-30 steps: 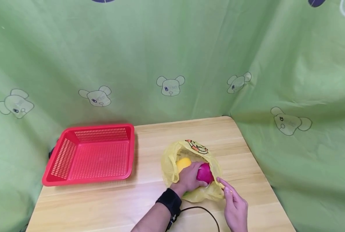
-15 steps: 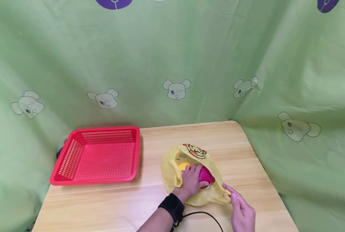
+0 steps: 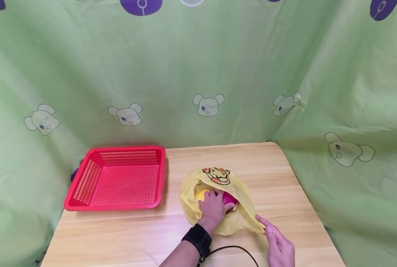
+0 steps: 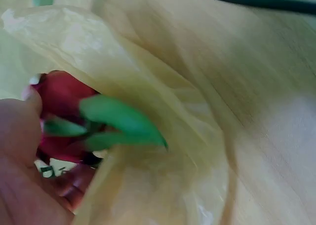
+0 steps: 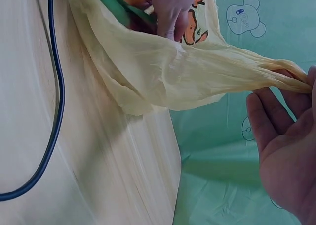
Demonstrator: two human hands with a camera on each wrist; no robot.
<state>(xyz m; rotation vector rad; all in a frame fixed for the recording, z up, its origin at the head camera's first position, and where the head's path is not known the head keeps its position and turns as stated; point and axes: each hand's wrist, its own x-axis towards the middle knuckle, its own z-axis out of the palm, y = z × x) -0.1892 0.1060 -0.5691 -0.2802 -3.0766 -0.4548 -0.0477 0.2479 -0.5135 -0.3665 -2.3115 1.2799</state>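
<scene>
Nearest the person, at the table's near side, the right hand [image 3: 279, 243] is pinching the gathered edge of the yellow bag [image 3: 243, 198] between thumb and fingers, and the plastic is stretching taut toward that hand. A dark cable [image 3: 235, 246] is curving over the wood between the two arms, running out from the black wrist strap [image 3: 198, 239] on the left arm. Just beyond the strap, the left hand [image 3: 213, 211] is reaching through the mouth of the bag, its thumb and fingers lying around a red-magenta piece [image 3: 229, 198]; it is gripping that piece inside the bag. Green leaves [image 4: 118, 116] are showing on the piece's near side in the left wrist view (a little blurred there). A yellow piece [image 3: 201, 195] is sitting beside the left hand's fingers, also within the bag, partly covered by them. On the bag's far side a printed cartoon figure [image 3: 217, 175] is folding over the mouth.

Well apart, to the left, a red basket [image 3: 128, 185] with slotted walls is standing on the wooden table [image 3: 135, 237]. A small dark object [image 3: 75, 173] is peeking out behind the basket, too hidden to identify. Beyond the table's far edge, a green curtain [image 3: 168, 66] printed with mouse-like faces is hanging in folds.
</scene>
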